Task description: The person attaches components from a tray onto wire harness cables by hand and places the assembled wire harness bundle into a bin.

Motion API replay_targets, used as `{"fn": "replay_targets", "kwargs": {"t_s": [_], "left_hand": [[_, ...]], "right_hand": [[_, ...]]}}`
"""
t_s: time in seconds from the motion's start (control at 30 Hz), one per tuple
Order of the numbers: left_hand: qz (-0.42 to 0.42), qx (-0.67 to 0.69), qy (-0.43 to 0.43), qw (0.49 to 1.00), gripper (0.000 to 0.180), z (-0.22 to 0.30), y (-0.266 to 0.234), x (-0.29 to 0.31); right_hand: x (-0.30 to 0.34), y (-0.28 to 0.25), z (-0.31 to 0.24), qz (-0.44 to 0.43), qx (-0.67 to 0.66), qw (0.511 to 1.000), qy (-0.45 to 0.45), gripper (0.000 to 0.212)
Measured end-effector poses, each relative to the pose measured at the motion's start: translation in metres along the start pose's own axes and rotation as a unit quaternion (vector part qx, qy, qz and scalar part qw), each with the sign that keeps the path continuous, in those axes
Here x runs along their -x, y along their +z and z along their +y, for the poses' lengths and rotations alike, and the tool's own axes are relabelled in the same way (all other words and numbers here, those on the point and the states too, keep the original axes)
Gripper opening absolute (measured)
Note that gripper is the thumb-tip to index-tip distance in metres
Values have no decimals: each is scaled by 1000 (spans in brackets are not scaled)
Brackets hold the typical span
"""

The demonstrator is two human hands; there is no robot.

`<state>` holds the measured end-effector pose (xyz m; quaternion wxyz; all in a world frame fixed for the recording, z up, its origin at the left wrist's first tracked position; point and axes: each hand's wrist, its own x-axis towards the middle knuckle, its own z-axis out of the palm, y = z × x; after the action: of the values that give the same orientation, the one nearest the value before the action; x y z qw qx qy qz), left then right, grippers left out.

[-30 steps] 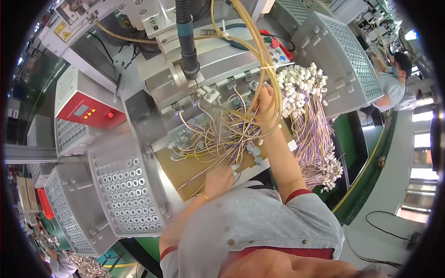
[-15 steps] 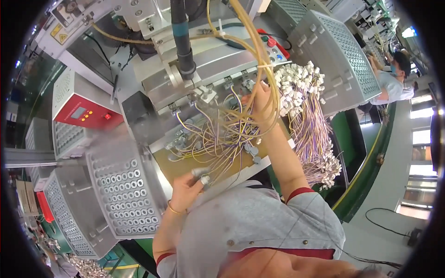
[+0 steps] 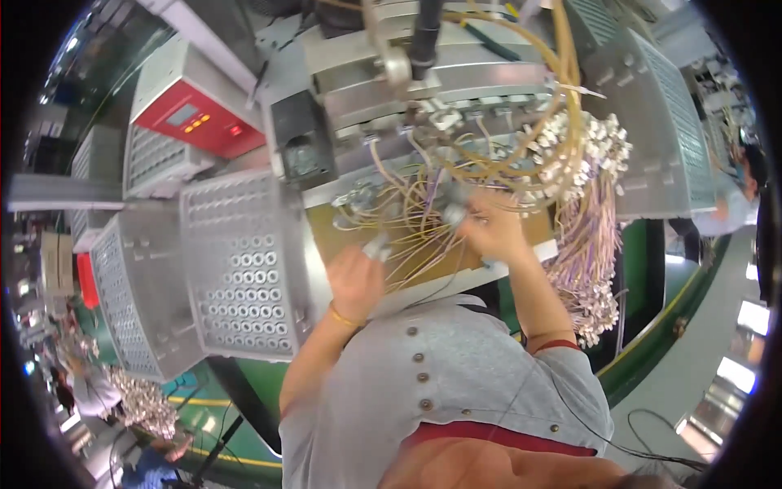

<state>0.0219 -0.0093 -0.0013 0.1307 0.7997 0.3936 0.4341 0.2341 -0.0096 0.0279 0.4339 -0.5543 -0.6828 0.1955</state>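
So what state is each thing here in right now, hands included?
Left hand: closed on a small grey connector.
Right hand: in the loose wires, blurred, grip unclear.
Red control box: display lit.
Purple wire bundle: hanging over the bench edge.
Perforated guard: standing beside the bench.

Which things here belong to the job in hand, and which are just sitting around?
In use:
left hand on a small connector
right hand among the loose wires
brown board under them
hanging wire bundle beside the right hand

Sitting around:
red control box
perforated metal guard
black hose
green floor
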Motion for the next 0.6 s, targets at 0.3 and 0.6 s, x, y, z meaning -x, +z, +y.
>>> {"fn": "replay_targets", "kwargs": {"t_s": [0.3, 0.6], "left_hand": [[74, -143, -310, 937, 27, -119, -35, 29], [64, -261, -340, 901, 38, -200, -73, 58]], "right_hand": [[9, -12, -3, -151, -181, 963, 128, 8], [5, 0, -11, -118, -142, 977, 109, 12]]}}
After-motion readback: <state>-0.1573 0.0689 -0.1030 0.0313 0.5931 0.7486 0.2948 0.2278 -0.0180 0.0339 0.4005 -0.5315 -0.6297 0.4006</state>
